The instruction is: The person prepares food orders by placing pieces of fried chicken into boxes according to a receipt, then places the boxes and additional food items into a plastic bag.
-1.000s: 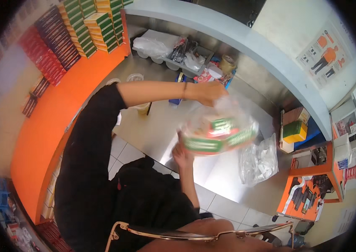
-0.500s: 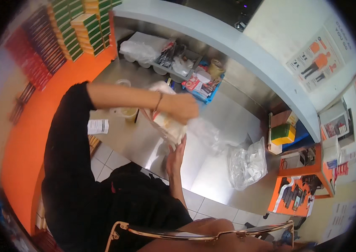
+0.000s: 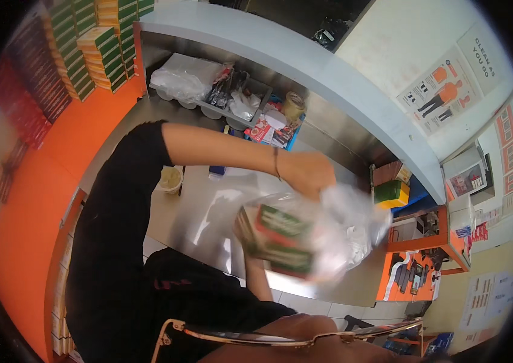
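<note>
Head view: left hand [image 3: 308, 174] fisted on the top of a clear crinkled plastic bag [image 3: 344, 233], fingers clamped on the film. A green, red and white rectangular cardboard box [image 3: 275, 239], motion-blurred, sits at the bag's 9 o'clock, partly inside the film, above the stainless steel counter [image 3: 199, 212]. Right hand mostly hidden behind the box; only the forearm [image 3: 258, 279] shows at the box's 6 o'clock, grip can't be judged. Small cream cup [image 3: 170, 179] at 9 o'clock of the left hand, well apart.

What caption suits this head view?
Both hands, left hand on top, hold a clear plastic bag around a green-and-red box.
</note>
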A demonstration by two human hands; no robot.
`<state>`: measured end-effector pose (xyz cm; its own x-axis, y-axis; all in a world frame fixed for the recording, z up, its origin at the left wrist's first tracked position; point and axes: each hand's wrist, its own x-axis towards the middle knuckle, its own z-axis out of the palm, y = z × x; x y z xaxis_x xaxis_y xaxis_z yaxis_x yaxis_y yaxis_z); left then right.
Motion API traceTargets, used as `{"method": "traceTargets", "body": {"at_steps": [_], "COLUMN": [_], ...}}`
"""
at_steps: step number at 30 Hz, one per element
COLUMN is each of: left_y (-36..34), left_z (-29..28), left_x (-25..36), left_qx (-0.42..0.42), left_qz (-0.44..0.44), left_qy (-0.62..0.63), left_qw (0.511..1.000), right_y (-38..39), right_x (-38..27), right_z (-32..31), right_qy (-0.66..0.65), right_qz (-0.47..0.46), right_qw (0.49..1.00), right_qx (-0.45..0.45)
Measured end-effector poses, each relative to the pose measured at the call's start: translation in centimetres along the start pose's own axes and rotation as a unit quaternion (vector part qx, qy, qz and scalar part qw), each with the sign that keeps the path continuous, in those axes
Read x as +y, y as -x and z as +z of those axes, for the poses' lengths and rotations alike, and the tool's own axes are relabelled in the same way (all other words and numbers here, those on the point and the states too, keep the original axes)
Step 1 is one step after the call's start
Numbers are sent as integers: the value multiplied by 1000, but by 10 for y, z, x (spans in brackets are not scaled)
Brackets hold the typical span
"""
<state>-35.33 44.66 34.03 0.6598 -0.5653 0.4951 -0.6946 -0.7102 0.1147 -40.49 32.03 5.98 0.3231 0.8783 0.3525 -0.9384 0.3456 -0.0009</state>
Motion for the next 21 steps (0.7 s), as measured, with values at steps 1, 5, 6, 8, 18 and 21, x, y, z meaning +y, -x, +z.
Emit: {"method": "traceTargets", "body": {"at_steps": [1, 5, 6, 8, 18, 21], "left_y": [7, 44, 35, 35, 117, 153], "left_z": [-3, -6, 4, 17, 32, 38], "left_x": [0, 20, 31, 39, 49, 56], "left_qx": [-4, 118, 146, 21, -154, -66], "left_qz": [5, 26, 154, 177, -4, 6], "left_qy": [4, -155, -225, -235, -14, -11], "left_qw": [1000, 980, 951, 956, 988, 998], "right_y": [-4, 2, 19, 19, -65, -136], "right_x": [1, -13, -41, -55, -72, -45], "right_z": [-5, 114, 93, 76, 35, 21], "right_qy": [-87, -5, 61, 101, 502, 530], "right_qz": [38, -156, -147, -86, 446, 516], "right_qw": [990, 985, 987, 991, 724, 620], "right_qx": [-108, 72, -3, -5, -162, -262]}}
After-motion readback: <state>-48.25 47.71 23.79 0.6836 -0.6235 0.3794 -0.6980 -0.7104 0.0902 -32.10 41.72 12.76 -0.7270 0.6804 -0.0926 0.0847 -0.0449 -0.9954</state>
